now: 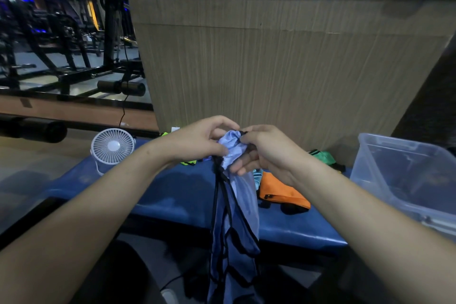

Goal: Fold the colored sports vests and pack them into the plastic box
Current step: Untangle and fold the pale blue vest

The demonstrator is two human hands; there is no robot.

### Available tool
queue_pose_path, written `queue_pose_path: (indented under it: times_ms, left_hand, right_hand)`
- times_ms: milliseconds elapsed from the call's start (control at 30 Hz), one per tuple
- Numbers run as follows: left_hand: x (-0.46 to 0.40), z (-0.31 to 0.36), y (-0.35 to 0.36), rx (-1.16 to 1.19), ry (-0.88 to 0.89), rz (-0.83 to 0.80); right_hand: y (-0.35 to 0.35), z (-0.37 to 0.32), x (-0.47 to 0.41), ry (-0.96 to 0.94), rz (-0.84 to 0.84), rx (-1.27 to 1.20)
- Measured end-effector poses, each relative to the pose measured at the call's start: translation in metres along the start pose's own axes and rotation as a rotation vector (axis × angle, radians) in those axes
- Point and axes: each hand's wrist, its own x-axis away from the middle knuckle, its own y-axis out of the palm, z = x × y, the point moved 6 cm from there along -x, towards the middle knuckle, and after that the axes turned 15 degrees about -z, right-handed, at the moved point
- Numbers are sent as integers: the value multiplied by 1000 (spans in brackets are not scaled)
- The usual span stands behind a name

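Blue vest (234,229) with black trim hangs bunched from both hands above a blue bench (177,195). Left hand (197,142) and right hand (266,153) pinch its top edge close together. Orange vest (281,192), green vest (323,157) and a yellow one (188,162) lie unfolded on the bench. Plastic box (385,155) at right looks empty, so packing seems barely begun. White fan (113,147) stands left.

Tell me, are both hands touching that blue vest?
Touching. The head view shows the left hand and the right hand both pinching the bunched top of the blue vest, which hangs down in front of the blue bench.
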Motion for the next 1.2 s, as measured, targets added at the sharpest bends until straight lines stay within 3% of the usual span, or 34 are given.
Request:
queue_pose_path:
  times_ms: [267, 367, 600, 800, 1033, 1200]
  left_hand:
    - [3, 3, -1, -34, 15, 11]
    - [5, -1, -3, -54, 33, 1]
    - [11, -1, -6, -67, 74, 41]
    - [12, -5, -11, -68, 128, 109]
    - [16, -10, -19, -230, 143, 388]
    - [8, -7, -6, -139, 177, 266]
  right_hand:
    - [6, 0, 1, -24, -135, -68]
    - [6, 1, 4, -21, -158, 15]
    - [-13, 1, 4, -78, 90, 124]
    - [-19, 1, 6, -113, 185, 140]
    - [-27, 3, 4, -98, 279, 199]
    - [-28, 5, 1, -62, 313, 270]
